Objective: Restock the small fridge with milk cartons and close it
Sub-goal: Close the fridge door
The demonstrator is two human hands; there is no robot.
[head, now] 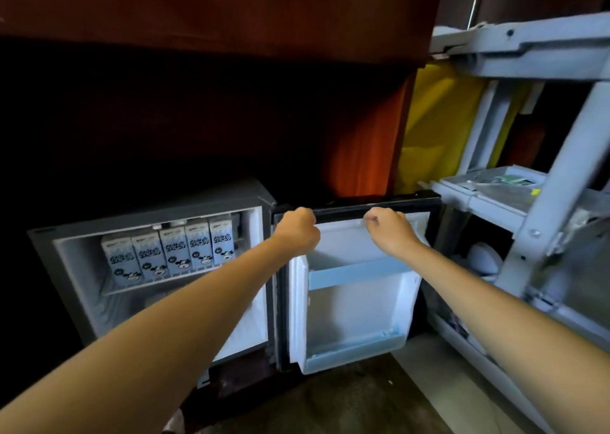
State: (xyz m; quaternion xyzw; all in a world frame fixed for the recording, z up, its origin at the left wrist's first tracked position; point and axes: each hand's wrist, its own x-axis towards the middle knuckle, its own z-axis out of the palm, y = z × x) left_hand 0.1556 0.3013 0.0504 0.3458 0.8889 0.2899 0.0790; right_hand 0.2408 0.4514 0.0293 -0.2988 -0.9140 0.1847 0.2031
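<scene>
Reading from the left, we find five milk cartons standing in a row on the upper shelf of the fridge, so the restocking looks done as far as we can judge. Our left hand and right hand grip the top edge of the wide-open door, fingers curled over it. Only swinging it shut seems left.

I record the fridge door standing wide open. Left hand and right hand both grip its top edge, fingers curled. Five milk cartons stand upright in a row (upper shelf) inside the fridge.
</scene>
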